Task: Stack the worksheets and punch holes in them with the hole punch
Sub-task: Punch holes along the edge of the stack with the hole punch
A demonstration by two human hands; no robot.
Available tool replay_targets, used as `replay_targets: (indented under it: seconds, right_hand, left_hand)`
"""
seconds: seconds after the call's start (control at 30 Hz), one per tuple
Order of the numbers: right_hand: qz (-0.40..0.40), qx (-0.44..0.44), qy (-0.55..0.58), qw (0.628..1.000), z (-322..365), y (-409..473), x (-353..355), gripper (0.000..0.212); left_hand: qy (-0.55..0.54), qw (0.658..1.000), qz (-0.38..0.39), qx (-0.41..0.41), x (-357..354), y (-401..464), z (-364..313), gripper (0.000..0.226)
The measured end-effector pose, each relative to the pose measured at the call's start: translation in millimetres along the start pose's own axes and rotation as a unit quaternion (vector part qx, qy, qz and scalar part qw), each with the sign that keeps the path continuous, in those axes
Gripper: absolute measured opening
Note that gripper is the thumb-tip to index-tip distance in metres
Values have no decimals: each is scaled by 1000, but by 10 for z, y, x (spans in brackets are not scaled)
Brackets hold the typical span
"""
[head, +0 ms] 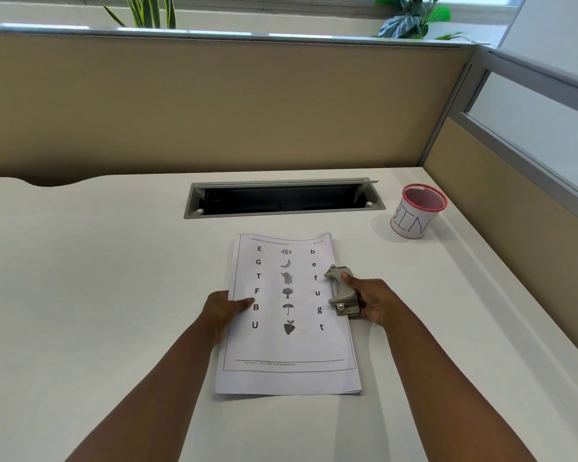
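punch seated on the stack's edge

my left hand [226, 308] pinches the worksheets [289, 315] at their 9 o'clock edge, pinning the stack to the counter [114, 261] so the sheets stay square. my right hand [369, 300] grips the hole punch [342, 291], set over the 3 o'clock edge, ready for pressing, i judge.
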State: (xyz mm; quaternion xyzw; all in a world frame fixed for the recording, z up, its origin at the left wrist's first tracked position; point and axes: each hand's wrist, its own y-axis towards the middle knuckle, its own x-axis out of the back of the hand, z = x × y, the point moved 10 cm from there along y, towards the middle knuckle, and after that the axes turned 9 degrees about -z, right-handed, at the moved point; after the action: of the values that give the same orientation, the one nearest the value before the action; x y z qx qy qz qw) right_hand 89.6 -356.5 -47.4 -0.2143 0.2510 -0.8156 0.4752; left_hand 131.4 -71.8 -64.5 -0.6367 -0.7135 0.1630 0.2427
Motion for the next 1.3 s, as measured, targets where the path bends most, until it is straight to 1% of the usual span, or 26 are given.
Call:
replay_targets:
  seconds: [0.17, 0.27, 0.33, 0.43, 0.6, 0.67, 0.77, 0.87, 1.0, 1.13, 1.3]
  right_hand:
    - [-1, 7, -36, 999, 31, -19, -37, 27]
    - [-34, 42, -71, 996, 113, 13, -28, 29]
    - [-67, 75, -124, 987, 188, 29, -1, 31]
    - [-107, 98, -201, 969, 250, 41, 76, 41]
    - [-130, 142, -294, 936, 313, 19, 164, 43]
    - [-132, 145, -302, 933, 303, 47, 165, 47]
    - [-146, 125, -312, 930, 327, 112, 174, 51]
    - [-186, 112, -338, 916, 420, 174, 212, 65]
    - [-237, 127, -346, 899, 539, 216, 245, 60]
    - [-257, 133, -351, 891, 564, 261, 225, 57]
    - [-281, 135, -335, 889, 562, 289, 182, 55]
  left_hand:
    - [4, 1000, -7, 0, 18, -31, -9, 30]
    - [-2, 1000, -13, 2, 20, -47, -2, 32]
    - [-8, 1000, -19, 5, 21, -59, 10, 35]
    - [-13, 1000, -24, 10, 25, -72, 27, 36]
    - [-16, 999, -30, 9, 39, -79, 23, 32]
    - [-16, 999, -28, 12, 32, -78, 28, 33]
    - [-11, 999, -27, 13, 29, -80, 19, 32]
    - [-7, 999, -28, 15, 31, -83, 16, 31]
    - [0, 999, -32, 9, 46, -82, 17, 27]
    - [6, 1000, -28, 8, 39, -77, 4, 27]
    - [13, 999, -29, 10, 35, -61, -12, 27]
